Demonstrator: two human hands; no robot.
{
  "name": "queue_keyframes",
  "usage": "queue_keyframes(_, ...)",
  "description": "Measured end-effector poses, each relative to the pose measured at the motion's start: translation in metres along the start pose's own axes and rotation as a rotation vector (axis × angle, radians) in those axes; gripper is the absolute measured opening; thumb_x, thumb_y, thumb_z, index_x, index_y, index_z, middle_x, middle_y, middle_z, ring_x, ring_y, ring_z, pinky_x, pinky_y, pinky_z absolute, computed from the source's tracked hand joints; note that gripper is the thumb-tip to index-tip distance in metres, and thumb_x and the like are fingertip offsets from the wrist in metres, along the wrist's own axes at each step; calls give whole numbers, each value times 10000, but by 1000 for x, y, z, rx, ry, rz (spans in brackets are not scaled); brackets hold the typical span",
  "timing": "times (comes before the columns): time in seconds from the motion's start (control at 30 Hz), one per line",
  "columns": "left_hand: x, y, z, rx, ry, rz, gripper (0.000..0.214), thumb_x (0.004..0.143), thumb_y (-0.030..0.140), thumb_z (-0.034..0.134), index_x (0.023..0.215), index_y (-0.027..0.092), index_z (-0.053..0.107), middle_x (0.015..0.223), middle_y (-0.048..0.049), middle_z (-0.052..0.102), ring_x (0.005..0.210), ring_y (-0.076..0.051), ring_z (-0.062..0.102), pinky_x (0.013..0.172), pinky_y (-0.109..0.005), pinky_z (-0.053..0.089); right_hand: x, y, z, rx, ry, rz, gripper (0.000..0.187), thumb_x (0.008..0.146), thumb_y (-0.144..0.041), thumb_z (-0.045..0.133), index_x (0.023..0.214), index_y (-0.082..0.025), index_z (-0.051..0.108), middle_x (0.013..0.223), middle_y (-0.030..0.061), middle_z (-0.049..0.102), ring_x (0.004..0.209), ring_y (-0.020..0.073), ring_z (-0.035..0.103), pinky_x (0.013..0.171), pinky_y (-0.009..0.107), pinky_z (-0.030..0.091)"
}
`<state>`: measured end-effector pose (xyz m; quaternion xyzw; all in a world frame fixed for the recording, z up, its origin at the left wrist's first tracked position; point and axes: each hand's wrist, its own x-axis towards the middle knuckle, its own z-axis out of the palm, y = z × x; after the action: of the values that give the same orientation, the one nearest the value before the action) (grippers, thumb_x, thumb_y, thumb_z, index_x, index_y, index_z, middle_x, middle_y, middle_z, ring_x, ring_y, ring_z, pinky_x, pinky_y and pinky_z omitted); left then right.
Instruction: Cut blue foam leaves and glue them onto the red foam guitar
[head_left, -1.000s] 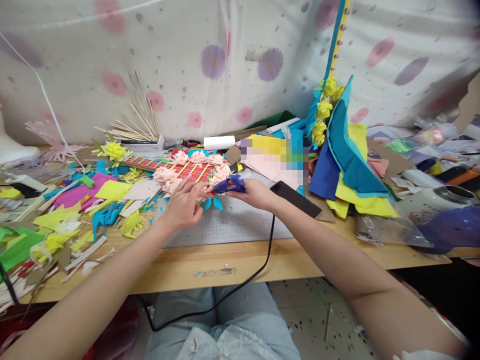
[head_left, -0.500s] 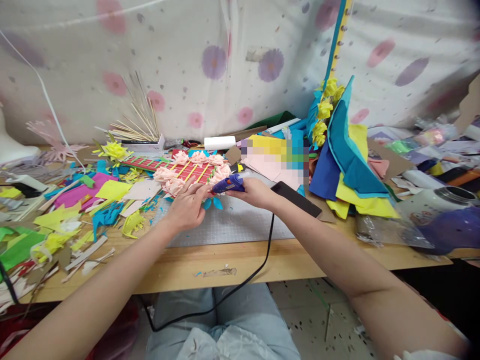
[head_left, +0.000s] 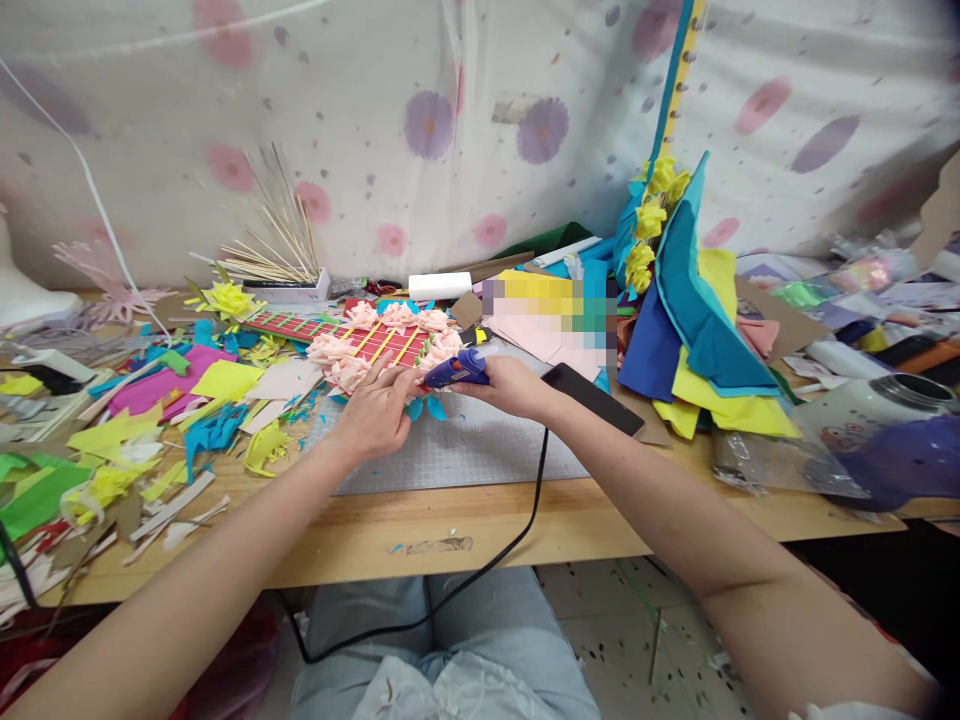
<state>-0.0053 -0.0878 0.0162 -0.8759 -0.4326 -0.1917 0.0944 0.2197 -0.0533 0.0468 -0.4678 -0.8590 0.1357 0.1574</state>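
Note:
A red paper guitar (head_left: 377, 342) with yellow strings and pale pink paper flowers round its body lies over a gridded cutting mat (head_left: 480, 450). My left hand (head_left: 379, 408) grips the near edge of the guitar's body, fingers bent over the flowers and their tips partly hidden. Wrapped round a blue hot glue gun (head_left: 456, 370) is my right hand (head_left: 508, 388). The gun's nozzle points left, close to my left fingers at the guitar's lower right edge. Blue paper leaves (head_left: 435, 406) stick out below that edge.
Paper scraps (head_left: 225, 380) litter the left side. Wooden sticks (head_left: 274, 250) stand in a box behind. A dark phone (head_left: 592, 398) lies right of the mat, near a blue paper piece (head_left: 720, 350) and a bottle (head_left: 877, 410). The gun's black cord (head_left: 525, 525) hangs over the table edge.
The glue gun's nozzle has shifted very slightly beside my left fingers. Both hands stay almost in the same place, and the guitar has not visibly moved.

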Motion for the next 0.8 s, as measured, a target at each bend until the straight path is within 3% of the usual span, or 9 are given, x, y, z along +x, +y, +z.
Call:
queue_keyframes(0.3,-1,-3,2,9,5,48,610,660,122,447,1267,88,394,1161,-141,596,1187,-260,482,1119,-494,204,1,-2,1,39,14,-13,392,788,-531,540,858,-159,646,777,79,665,731,188,603,594,245,365)
queue_keyframes(0.4,-2,-3,2,-5,15,35,618,654,106,443,1270,98,389,1168,-132,599,1213,-263,458,1112,-502,219,-1,2,-2,206,46,4,381,770,-531,557,815,-161,636,715,52,642,658,153,575,572,239,376)
queue_keyframes(0.57,-3,-2,0,-39,3,29,627,642,90,437,1266,126,385,1167,-101,609,1216,-260,457,1112,-515,215,-14,18,-8,621,31,219,469,722,-613,551,653,-149,575,455,-22,470,409,76,407,428,224,326)
queue_keyframes(0.67,-4,0,-1,-55,11,26,611,639,73,423,1247,136,402,1141,-91,624,1186,-262,488,1104,-536,219,-22,33,-5,846,136,250,491,698,-644,554,636,-157,553,449,-38,424,396,64,374,402,215,316)
queue_keyframes(0.8,-5,1,-2,-70,30,46,597,635,58,415,1226,143,417,1108,-80,643,1155,-255,513,1103,-542,220,-25,51,5,994,407,306,510,697,-691,495,668,-183,526,593,14,533,430,72,391,398,219,340)
